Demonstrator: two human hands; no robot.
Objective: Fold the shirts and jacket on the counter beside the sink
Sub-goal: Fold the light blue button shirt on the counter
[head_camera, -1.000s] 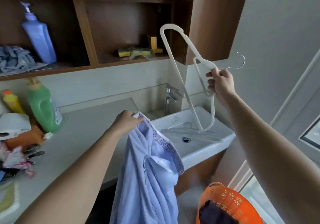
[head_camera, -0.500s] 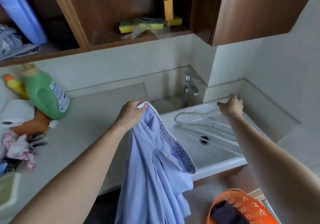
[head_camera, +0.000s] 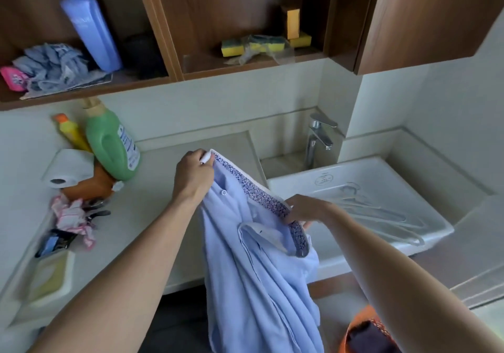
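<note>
Pinching the light blue shirt [head_camera: 253, 270] by its collar, I hold it up at the front edge of the counter [head_camera: 158, 189]. My left hand [head_camera: 195, 176] has its fingers curled round one collar end, and my right hand [head_camera: 308, 209] grips the patterned collar band [head_camera: 259, 194] lower down, toward the sink [head_camera: 425, 186]. The collar slants from my left hand, higher and farther out, down to my right, and the body hangs below counter level. Bare counter lies just behind and left of the shirt, nearer my left hand, so I judge the cloth must swing that way to lie flat. White hangers [head_camera: 381, 210] lie in the sink.
</note>
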